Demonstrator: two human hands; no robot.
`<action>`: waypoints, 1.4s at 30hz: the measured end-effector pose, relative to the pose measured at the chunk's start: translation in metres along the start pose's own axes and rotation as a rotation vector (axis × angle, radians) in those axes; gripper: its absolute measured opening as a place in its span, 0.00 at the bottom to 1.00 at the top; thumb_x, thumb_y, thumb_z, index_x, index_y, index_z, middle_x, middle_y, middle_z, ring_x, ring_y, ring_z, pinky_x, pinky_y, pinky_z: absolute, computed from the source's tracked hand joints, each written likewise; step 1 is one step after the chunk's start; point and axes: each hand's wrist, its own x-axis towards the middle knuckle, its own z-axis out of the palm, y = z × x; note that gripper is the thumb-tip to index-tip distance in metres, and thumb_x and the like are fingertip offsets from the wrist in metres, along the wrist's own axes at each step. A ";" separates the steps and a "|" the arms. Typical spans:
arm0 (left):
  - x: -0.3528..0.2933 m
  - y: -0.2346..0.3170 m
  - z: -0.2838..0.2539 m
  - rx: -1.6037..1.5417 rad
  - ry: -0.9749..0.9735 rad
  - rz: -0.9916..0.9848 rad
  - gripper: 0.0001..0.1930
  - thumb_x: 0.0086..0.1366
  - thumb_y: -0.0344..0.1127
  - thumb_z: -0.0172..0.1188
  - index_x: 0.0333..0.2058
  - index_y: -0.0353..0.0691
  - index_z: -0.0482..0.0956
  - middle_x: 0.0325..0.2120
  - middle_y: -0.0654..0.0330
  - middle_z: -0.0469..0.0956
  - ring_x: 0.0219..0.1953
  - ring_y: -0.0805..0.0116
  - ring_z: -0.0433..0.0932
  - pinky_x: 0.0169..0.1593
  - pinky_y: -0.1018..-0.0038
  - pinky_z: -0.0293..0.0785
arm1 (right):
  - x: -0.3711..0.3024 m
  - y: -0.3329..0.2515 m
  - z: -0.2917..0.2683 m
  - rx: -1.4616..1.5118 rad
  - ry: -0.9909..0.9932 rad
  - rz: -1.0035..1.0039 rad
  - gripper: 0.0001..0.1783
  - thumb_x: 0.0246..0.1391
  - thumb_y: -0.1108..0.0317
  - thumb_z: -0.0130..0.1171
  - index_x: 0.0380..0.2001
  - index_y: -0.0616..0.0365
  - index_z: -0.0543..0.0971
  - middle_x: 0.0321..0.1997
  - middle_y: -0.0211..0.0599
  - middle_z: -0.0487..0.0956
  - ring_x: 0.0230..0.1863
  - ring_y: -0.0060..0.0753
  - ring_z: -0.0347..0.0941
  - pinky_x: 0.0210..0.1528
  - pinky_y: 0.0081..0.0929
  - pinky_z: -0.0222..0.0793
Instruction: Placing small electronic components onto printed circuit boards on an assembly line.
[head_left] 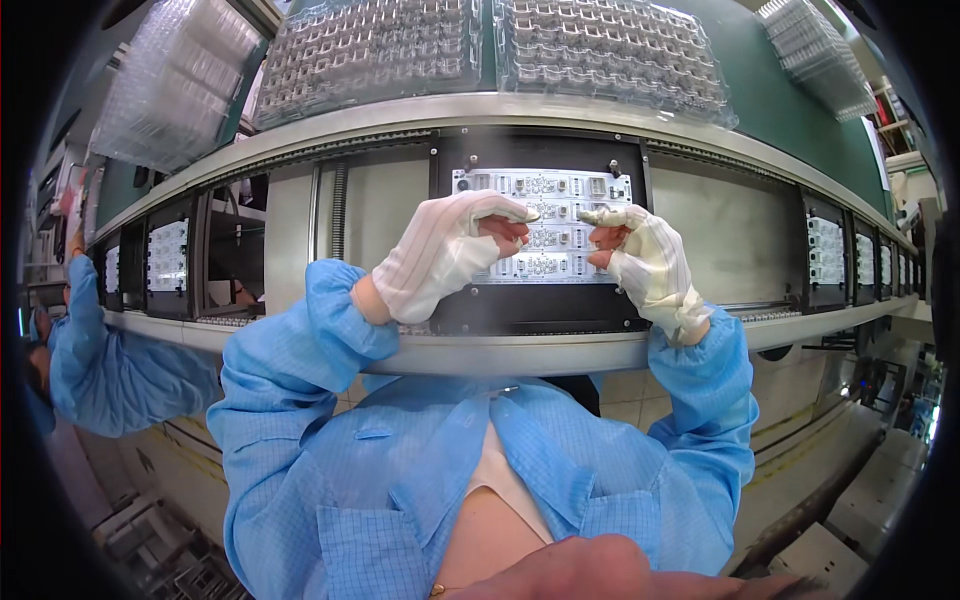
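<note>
A white circuit-board panel (pixel 545 268), divided into several strips with small parts on them, lies in a black carrier plate (pixel 465 312) in front of me. My left hand (pixel 445 248), in a white striped glove with bare fingertips, is over the panel's left half, fingers curled and closed together. My right hand (pixel 652 262), gloved likewise, is over the panel's right edge with its fingers bent inward and closed. The two hands face each other, a gap between them. Anything pinched in either is too small or hidden to make out.
The carrier sits on a conveyor line with metal rails (pixel 520 352). More boards in carriers stand to the left (pixel 168 256) and to the right (pixel 826 250). Clear plastic trays (pixel 610 55) fill the green shelf beyond. At far left, a person in a blue sleeve (pixel 110 350) works nearby.
</note>
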 end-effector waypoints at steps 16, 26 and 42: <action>-0.007 -0.017 0.009 0.744 0.197 0.427 0.15 0.52 0.26 0.66 0.41 0.46 0.82 0.29 0.65 0.84 0.35 0.61 0.78 0.42 0.66 0.74 | 0.005 -0.018 0.024 -0.263 0.149 -0.445 0.18 0.48 0.84 0.65 0.44 0.60 0.79 0.38 0.40 0.81 0.38 0.32 0.81 0.40 0.27 0.78; -0.009 -0.008 0.002 0.854 0.177 0.431 0.14 0.54 0.28 0.66 0.41 0.47 0.81 0.26 0.61 0.81 0.34 0.57 0.77 0.42 0.64 0.70 | 0.007 -0.023 0.031 -0.248 0.193 -0.497 0.20 0.47 0.83 0.67 0.45 0.59 0.79 0.38 0.40 0.81 0.37 0.32 0.81 0.41 0.28 0.78; -0.020 -0.007 0.006 1.102 0.325 0.563 0.10 0.55 0.33 0.68 0.36 0.47 0.79 0.29 0.61 0.76 0.37 0.58 0.74 0.44 0.61 0.66 | 0.006 -0.028 0.047 -0.219 0.248 -0.554 0.20 0.46 0.82 0.69 0.45 0.56 0.80 0.36 0.38 0.83 0.36 0.32 0.82 0.40 0.28 0.79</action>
